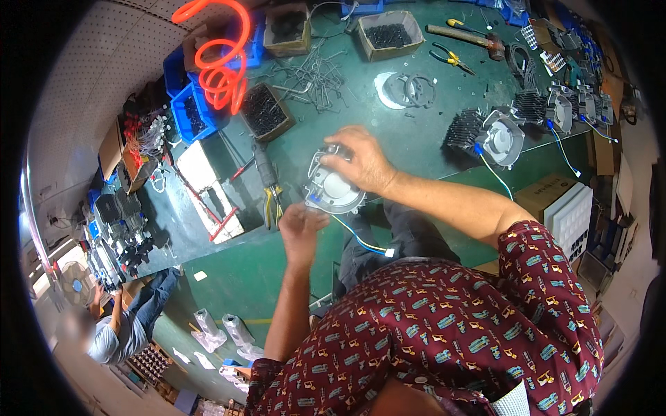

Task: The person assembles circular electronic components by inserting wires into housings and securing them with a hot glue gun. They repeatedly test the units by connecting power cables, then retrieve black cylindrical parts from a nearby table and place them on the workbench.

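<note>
At the table's front edge, a round silvery metal housing (338,188) with a pale disc in its middle is tilted in my grasp. My right hand (355,161) closes over its upper rim, thumb lying across the top. My left hand (303,227) is curled at its lower left edge, slightly blurred, with the fingertips partly hidden. From the housing's lower side, thin blue, white and yellow wires (357,239) run down to a small white connector (389,253). A power screwdriver (263,166) and yellow-handled pliers (273,205) lie just left of the housing.
Finned housings (501,139) with wires stand along the right edge. Boxes of black screws (266,114), hex keys (316,76), a hammer (472,38) and ring-shaped parts (416,90) lie farther back. A red coiled hose (223,73) hangs at left. Another person (121,333) sits at far left.
</note>
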A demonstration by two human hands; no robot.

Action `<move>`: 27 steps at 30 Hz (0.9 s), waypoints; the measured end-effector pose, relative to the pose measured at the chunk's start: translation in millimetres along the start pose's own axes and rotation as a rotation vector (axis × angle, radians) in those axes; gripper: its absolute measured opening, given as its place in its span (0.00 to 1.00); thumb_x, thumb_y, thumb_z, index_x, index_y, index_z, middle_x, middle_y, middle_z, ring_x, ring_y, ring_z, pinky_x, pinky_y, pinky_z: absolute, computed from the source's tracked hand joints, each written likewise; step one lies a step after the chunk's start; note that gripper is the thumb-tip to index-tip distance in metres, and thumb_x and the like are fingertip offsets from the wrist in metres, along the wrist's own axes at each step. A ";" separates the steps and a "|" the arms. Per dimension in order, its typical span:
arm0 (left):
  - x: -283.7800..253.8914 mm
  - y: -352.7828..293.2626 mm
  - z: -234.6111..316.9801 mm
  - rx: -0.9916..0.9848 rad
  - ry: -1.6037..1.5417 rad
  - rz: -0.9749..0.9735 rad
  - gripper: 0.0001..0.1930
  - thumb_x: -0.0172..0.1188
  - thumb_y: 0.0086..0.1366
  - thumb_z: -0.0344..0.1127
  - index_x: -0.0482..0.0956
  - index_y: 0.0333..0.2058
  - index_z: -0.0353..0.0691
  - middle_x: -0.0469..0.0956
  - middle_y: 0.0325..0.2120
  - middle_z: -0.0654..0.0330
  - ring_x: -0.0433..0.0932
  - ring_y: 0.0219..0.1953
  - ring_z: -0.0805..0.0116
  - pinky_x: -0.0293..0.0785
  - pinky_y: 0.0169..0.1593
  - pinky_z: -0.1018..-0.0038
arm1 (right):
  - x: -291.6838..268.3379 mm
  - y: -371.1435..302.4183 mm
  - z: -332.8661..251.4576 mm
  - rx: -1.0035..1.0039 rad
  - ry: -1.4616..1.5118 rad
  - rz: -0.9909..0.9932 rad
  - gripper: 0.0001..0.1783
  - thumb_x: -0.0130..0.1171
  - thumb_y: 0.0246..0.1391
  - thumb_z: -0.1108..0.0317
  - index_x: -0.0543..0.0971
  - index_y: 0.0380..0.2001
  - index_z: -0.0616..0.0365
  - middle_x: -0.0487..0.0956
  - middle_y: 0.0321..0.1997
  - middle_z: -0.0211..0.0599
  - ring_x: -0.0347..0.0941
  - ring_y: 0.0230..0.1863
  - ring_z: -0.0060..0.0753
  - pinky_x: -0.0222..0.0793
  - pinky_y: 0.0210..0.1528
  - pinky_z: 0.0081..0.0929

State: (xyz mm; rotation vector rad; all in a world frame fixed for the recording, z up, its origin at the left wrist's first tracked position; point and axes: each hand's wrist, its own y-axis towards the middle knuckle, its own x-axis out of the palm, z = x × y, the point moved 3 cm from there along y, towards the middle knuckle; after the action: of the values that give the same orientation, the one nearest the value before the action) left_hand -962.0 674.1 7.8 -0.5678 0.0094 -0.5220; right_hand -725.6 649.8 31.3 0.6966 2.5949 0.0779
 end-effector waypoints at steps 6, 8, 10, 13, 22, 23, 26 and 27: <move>-28.3 27.0 15.5 -0.261 0.170 -0.418 0.07 0.51 0.73 0.30 0.75 0.44 0.34 0.81 0.36 0.57 0.81 0.37 0.69 0.80 0.39 0.72 | -0.8 0.4 -0.6 0.014 -0.014 -0.020 0.20 0.70 0.49 0.59 0.83 0.41 0.61 0.81 0.42 0.49 0.74 0.51 0.52 0.69 0.57 0.42; -31.1 35.4 18.4 -0.224 0.321 -0.533 0.07 0.50 0.73 0.30 0.76 0.43 0.34 0.80 0.35 0.58 0.80 0.35 0.70 0.80 0.38 0.72 | -0.8 -0.3 -0.2 0.037 -0.002 -0.035 0.21 0.70 0.49 0.57 0.83 0.42 0.60 0.82 0.42 0.47 0.72 0.53 0.52 0.68 0.58 0.43; -27.5 37.6 22.8 -0.203 0.378 -0.600 0.07 0.51 0.73 0.31 0.77 0.39 0.34 0.78 0.30 0.63 0.77 0.31 0.74 0.78 0.35 0.72 | -0.6 0.3 0.0 0.037 0.000 -0.028 0.20 0.70 0.49 0.58 0.83 0.42 0.60 0.82 0.42 0.47 0.73 0.53 0.52 0.68 0.58 0.43; -29.7 35.7 18.4 0.073 0.751 -0.510 0.05 0.56 0.69 0.30 0.77 0.37 0.35 0.79 0.26 0.59 0.80 0.28 0.67 0.77 0.33 0.68 | -0.5 -0.3 -2.4 0.029 0.004 -0.033 0.20 0.70 0.49 0.58 0.83 0.41 0.60 0.81 0.42 0.48 0.73 0.52 0.52 0.68 0.58 0.43; -8.0 21.3 31.5 0.572 1.125 -0.238 0.04 0.61 0.63 0.30 0.77 0.34 0.36 0.79 0.28 0.44 0.78 0.32 0.42 0.75 0.34 0.58 | -1.4 0.2 -2.1 0.020 -0.014 -0.007 0.21 0.71 0.48 0.58 0.83 0.42 0.61 0.82 0.42 0.48 0.73 0.52 0.53 0.69 0.58 0.42; -8.9 22.0 30.2 0.515 1.030 -0.273 0.05 0.61 0.64 0.31 0.76 0.34 0.36 0.79 0.27 0.47 0.78 0.30 0.45 0.75 0.33 0.61 | -1.6 0.3 -2.2 0.016 -0.023 -0.012 0.21 0.71 0.48 0.59 0.83 0.42 0.61 0.81 0.43 0.49 0.74 0.52 0.52 0.69 0.57 0.42; -15.6 25.5 24.2 0.306 0.718 -0.377 0.07 0.58 0.68 0.34 0.76 0.33 0.36 0.78 0.24 0.54 0.77 0.25 0.56 0.73 0.30 0.68 | -1.2 -1.5 -3.6 0.017 -0.023 -0.021 0.20 0.72 0.48 0.60 0.83 0.42 0.61 0.81 0.44 0.49 0.75 0.52 0.50 0.69 0.57 0.40; -20.4 25.8 20.6 0.211 0.598 -0.414 0.08 0.56 0.70 0.35 0.76 0.33 0.36 0.77 0.23 0.58 0.76 0.23 0.60 0.72 0.29 0.71 | -0.7 -0.6 -3.6 0.008 -0.031 -0.024 0.20 0.72 0.48 0.60 0.83 0.41 0.61 0.81 0.44 0.49 0.75 0.52 0.50 0.69 0.57 0.40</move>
State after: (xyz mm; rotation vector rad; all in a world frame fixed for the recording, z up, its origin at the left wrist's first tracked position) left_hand -964.5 712.8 9.3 -0.1877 0.4077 -1.0690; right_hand -726.9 649.2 34.7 0.6644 2.5743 0.0493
